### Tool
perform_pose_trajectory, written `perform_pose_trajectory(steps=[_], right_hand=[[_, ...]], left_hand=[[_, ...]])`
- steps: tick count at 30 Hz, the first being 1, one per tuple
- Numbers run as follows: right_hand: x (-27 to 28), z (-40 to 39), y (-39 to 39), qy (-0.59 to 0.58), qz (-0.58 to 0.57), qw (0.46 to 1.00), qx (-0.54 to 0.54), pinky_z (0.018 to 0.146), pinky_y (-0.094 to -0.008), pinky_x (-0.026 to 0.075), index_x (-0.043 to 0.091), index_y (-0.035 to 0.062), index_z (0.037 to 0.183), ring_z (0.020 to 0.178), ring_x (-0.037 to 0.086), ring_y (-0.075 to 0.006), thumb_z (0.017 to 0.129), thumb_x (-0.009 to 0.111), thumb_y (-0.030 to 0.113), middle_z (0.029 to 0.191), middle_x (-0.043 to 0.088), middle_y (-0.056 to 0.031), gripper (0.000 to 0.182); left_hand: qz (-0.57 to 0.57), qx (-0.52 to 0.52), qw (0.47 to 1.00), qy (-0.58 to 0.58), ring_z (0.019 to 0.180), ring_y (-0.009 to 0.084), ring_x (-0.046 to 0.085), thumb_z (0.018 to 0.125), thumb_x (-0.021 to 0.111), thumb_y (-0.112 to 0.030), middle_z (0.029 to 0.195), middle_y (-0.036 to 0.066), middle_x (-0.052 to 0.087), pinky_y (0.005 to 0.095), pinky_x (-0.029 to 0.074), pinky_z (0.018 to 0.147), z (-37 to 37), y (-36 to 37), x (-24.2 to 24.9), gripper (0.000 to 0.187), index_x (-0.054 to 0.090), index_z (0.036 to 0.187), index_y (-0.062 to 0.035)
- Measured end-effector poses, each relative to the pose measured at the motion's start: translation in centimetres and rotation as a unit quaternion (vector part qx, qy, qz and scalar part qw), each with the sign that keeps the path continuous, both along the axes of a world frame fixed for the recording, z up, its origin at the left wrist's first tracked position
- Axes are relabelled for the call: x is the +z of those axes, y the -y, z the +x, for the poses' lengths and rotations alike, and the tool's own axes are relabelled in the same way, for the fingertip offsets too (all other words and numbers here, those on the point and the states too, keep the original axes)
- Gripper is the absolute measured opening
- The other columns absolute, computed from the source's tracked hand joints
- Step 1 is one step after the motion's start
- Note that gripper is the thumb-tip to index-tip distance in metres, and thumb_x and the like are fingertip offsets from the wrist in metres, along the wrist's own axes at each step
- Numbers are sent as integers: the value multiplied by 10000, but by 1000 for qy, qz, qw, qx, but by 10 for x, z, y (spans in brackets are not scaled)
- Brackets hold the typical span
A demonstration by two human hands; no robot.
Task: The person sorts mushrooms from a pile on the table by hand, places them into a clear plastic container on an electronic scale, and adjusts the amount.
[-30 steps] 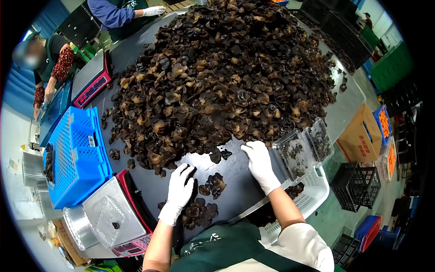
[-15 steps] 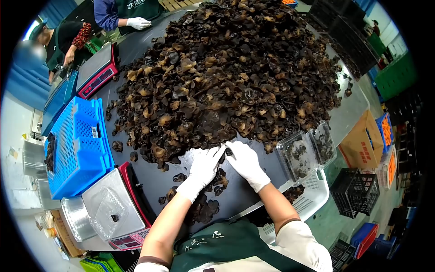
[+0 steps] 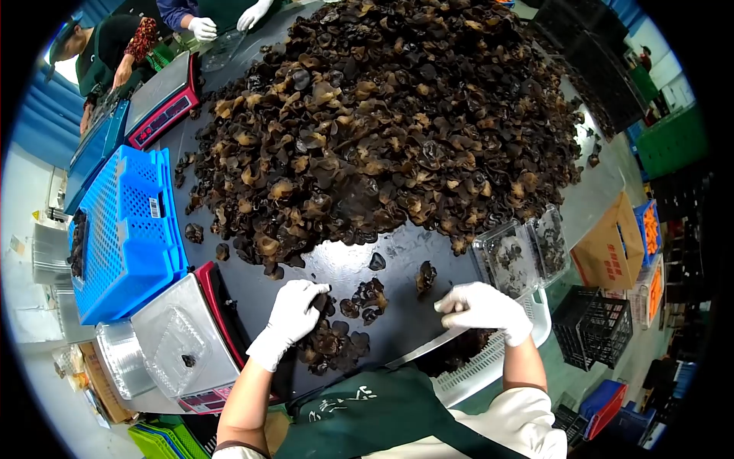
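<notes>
A big heap of dark brown wood ear mushrooms covers much of the grey table. My left hand, white-gloved, is curled at the near left, a dark wood ear piece showing between its thumb and fingers. Just beside it lies a loose cluster of wood ears, with more pieces to its right. My right hand, also gloved, hovers near the table's right front edge, fingers bent inward; whatever they hold, if anything, is hidden. A single wood ear rests to its left.
Right of the heap sits an open clear plastic box above a white basket. On the left are a scale with a clear lid and a blue crate. Two co-workers stand across at the far left; one wears white gloves.
My hands have parted: the left drew back towards me and left, the right moved right and nearer. Pieces between them are now uncovered. The gloved co-worker's second hand has come into view.
</notes>
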State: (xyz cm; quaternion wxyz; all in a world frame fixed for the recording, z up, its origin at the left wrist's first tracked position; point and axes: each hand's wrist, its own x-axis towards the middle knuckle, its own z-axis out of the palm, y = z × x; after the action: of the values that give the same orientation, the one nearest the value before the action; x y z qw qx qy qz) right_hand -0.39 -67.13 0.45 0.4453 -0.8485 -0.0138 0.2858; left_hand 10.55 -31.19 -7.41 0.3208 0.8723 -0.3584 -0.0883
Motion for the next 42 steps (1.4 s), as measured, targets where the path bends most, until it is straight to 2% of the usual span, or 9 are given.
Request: perform_pose_trajectory(steps=[4,6,13,20,27,30,36,40,42], right_hand=[[-53,-3,-29,290,-174,930,-144,859,-367,497,587,111,1213,977,604,-295,761,739,247,1079,610,-121,496],[-61,5,-54,233,-232,933,-144,876,-387,494,521,110,1275,1021,584,-315,744,746,215,1166,552,-118,586],[-89,18,-94,338,-75,912,-222,852,-372,503,620,52,1084,949,607,-333,699,589,-49,988,613,-143,399],[-55,12,-171,307,50,948,61,913,-411,471,524,19,1263,1003,581,-339,774,592,117,1271,544,-192,503],[-87,58,-128,446,-45,882,-142,818,-379,487,657,51,1074,899,604,-300,764,605,17,1054,659,-114,316],[-92,65,-116,414,-132,896,-91,843,-380,480,658,75,1056,988,574,-308,756,598,6,1123,616,-120,314],[-82,62,-108,268,79,941,-191,853,-327,497,659,26,1008,939,637,-284,806,535,-44,984,667,-127,248],[-53,41,-97,143,129,980,45,837,-325,520,692,23,956,906,675,-253,814,602,71,953,703,-125,174],[-23,35,-84,-106,60,971,204,821,-333,527,712,44,985,898,684,-256,806,653,203,953,714,-131,246]], left_hand=[[97,-43,994,-12,973,311,527,646,649,-225,1024,90,582,415,446,881,-18,-2,13,449,651,1081,-115],[94,-36,993,-59,1050,323,511,652,670,-231,1069,90,587,419,424,934,-23,-4,15,472,638,1109,-119],[44,-9,993,-111,1107,332,517,688,695,-240,1174,129,564,421,422,971,-38,-12,16,491,627,1156,-106],[-49,122,984,-122,1166,319,505,871,534,-76,1242,148,543,386,388,1035,-49,-17,9,344,592,1210,-64],[-32,209,973,-88,1165,305,507,875,523,-46,1239,145,546,375,388,1030,-63,-36,3,318,614,1179,-64],[-48,236,967,-78,1158,304,513,871,526,-33,1232,144,548,370,394,1023,-68,-42,4,313,620,1168,-65],[-54,282,957,-46,1162,305,515,861,538,-1,1224,152,547,366,392,1026,-75,-57,-2,316,622,1160,-58],[-61,307,948,-61,1162,295,516,870,532,-6,1223,151,546,364,390,1030,-80,-63,-7,312,618,1167,-53],[-61,314,945,-67,1161,291,517,875,530,-8,1223,149,547,364,389,1031,-83,-65,-9,311,617,1169,-53]])
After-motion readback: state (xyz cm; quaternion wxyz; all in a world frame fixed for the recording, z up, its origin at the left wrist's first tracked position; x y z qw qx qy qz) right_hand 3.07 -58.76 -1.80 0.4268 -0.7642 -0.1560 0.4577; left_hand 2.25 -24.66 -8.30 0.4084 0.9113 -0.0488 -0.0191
